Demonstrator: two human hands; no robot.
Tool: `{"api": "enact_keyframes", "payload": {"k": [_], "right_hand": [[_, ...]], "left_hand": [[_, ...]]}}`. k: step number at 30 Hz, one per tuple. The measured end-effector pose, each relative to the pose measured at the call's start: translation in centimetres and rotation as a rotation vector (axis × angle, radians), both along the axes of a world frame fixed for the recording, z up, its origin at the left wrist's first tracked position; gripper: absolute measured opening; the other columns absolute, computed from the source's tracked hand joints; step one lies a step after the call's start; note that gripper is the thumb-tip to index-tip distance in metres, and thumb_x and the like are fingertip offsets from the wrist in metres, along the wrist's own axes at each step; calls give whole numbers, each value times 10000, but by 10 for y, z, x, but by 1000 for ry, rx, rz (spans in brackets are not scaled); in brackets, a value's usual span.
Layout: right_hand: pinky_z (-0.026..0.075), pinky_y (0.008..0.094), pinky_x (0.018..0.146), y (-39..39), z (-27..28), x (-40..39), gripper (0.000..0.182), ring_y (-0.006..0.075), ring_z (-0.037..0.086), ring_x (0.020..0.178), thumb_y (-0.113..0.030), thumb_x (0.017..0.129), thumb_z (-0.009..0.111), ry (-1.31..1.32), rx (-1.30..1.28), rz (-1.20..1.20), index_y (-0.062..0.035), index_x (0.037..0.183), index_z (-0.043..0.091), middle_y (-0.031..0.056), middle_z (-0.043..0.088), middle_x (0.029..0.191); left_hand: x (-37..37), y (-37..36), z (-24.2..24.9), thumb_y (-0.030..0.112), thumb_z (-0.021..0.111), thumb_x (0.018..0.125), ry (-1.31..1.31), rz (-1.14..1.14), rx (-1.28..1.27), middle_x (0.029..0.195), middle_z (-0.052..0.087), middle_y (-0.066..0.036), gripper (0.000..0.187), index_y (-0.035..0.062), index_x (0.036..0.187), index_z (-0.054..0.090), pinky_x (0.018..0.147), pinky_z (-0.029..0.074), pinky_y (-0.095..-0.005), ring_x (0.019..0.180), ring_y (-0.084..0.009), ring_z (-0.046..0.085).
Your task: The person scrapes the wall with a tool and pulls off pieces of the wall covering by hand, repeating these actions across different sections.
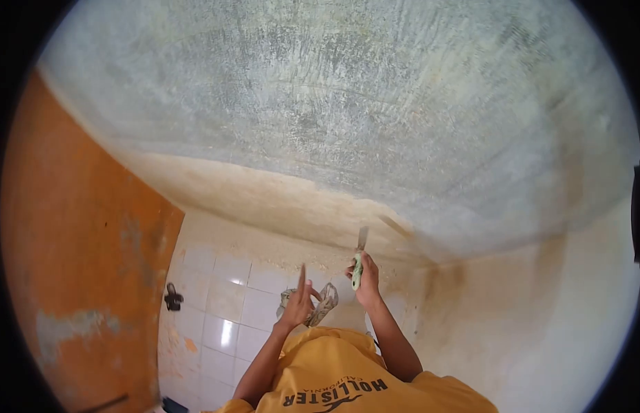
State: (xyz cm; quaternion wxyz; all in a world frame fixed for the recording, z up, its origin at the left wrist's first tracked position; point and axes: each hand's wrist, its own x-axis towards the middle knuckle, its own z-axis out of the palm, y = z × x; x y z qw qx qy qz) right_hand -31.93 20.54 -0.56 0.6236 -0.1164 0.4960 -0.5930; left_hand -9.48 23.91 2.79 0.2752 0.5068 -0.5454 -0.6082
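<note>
My right hand (pixel 366 281) is wrapped round the pale green handle of a putty knife (pixel 362 239), its metal blade pointing up toward the wall. Whether the blade touches the wall is hard to tell. In front of my body, my left hand (pixel 299 307) is raised with fingers stretched out and apart, and nothing visible in it. The wall (pixel 313 96) facing me is grey and rough over most of its surface. Lower down, a cream painted band (pixel 265 195) with an uneven upper edge remains.
An orange wall (pixel 86 227) with grey bare patches stands at my left. White floor tiles (pixel 227 296) carry flakes and dust near the wall's foot. A small black object (pixel 173 297) lies on the floor. My patterned shoes (pixel 325 303) are below my left hand; a cream wall (pixel 512 310) stands right.
</note>
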Motion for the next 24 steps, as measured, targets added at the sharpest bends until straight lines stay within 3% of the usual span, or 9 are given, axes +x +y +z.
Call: {"api": "enact_keyframes", "payload": {"k": [3, 6, 7, 10, 11, 16, 20, 24], "right_hand": [[447, 342, 612, 9, 0, 38, 408, 121, 476, 599, -368, 1090, 493, -138, 93, -272, -58, 1350, 549, 14, 536, 791], [461, 351, 627, 17, -8, 79, 382, 131, 507, 639, -325, 1087, 498, -130, 110, -329, -84, 1380, 537, 22, 550, 835], [474, 350, 633, 20, -2, 92, 395, 139, 532, 691, -275, 1086, 488, -154, 52, -326, -111, 1445, 498, 39, 571, 948], [527, 312, 676, 17, 20, 110, 371, 121, 575, 699, -218, 1082, 493, 38, -4, -276, -125, 1441, 480, 45, 584, 1053], [515, 284, 619, 12, 25, 108, 442, 105, 555, 666, -215, 1087, 484, 108, -17, -253, -130, 1516, 425, 52, 565, 1114], [394, 238, 466, -46, 67, 89, 456, 65, 447, 570, -261, 1101, 475, 137, -118, -425, -159, 1540, 408, -10, 521, 875], [318, 225, 442, -110, 94, 141, 435, 46, 377, 548, -321, 1106, 477, 59, -109, -658, -179, 1514, 434, -57, 417, 730], [272, 236, 476, -126, 112, 168, 430, 53, 354, 583, -345, 1094, 515, -92, -107, -662, -240, 1504, 438, -64, 411, 784]], "left_hand": [[57, 0, -2, 468, 267, 1136, -13, 48, 34, 845, 707, -127, 676, 132, 1668, 19, 591, 531, -322, 595, -185, 603], [109, -5, 2, 523, 255, 1127, -21, 65, 49, 875, 694, -115, 692, 134, 1670, 72, 579, 529, -294, 626, -159, 603], [121, -8, 1, 542, 244, 1122, -30, 63, 40, 879, 690, -111, 705, 127, 1668, 83, 576, 532, -287, 636, -157, 607], [139, -20, -9, 577, 240, 1112, -37, 65, 33, 880, 680, -103, 724, 122, 1665, 131, 588, 533, -281, 659, -149, 609], [141, -26, -12, 579, 240, 1111, -39, 68, 39, 881, 679, -103, 724, 124, 1665, 140, 592, 533, -282, 661, -148, 609], [125, -65, 8, 581, 245, 1110, -28, 9, -14, 891, 680, -104, 722, 124, 1663, 164, 607, 525, -290, 671, -150, 611], [106, -104, 39, 562, 251, 1117, 6, -6, -125, 909, 679, -101, 703, 124, 1661, 175, 609, 526, -284, 685, -142, 613], [92, -137, 64, 554, 266, 1119, 25, 40, -185, 926, 673, -93, 695, 116, 1654, 203, 619, 520, -275, 695, -130, 608]]}}
